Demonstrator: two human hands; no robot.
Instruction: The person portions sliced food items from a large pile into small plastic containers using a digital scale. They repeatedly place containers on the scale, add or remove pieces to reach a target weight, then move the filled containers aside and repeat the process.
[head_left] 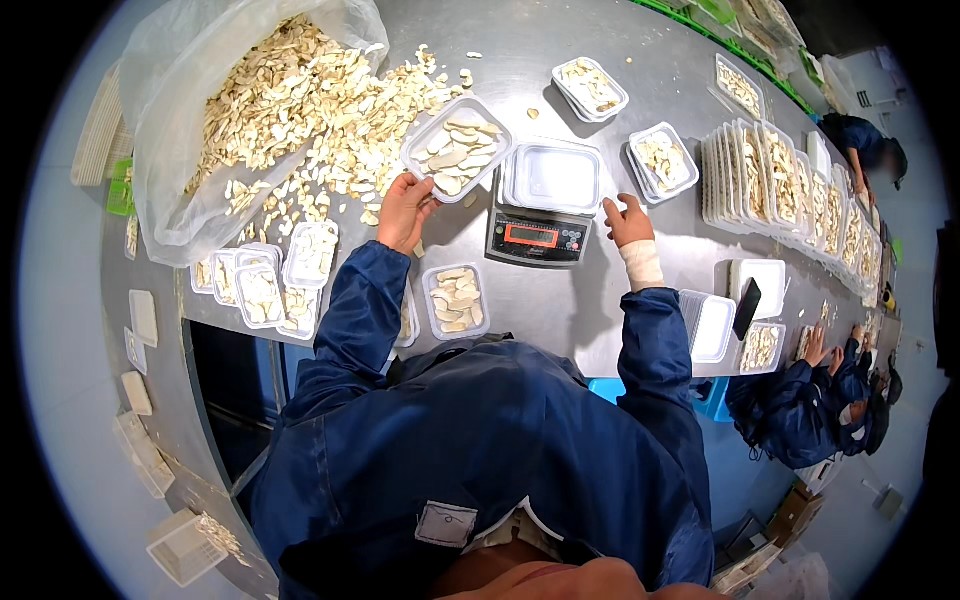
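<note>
My left hand (408, 208) grips a clear plastic tray of pale dried slices (458, 148) by its lower left edge, raised beside the scale's upper left. A black-and-silver digital scale (536, 243) carries clear, empty-looking trays (553, 178) on its platform. My right hand (625, 222) is just right of the scale, fingers apart and slightly bent, holding nothing that I can see; a tan wrap covers its wrist. A filled tray (456, 300) lies below the scale, toward me.
A bag of loose slices (265, 100) spills at upper left. Filled trays stand at left (262, 296), behind the scale (588, 88) and in long rows (760, 180) at right. Empty trays (705, 325) and a phone (745, 308) lie near my right arm. Co-workers (800, 405) work along the right.
</note>
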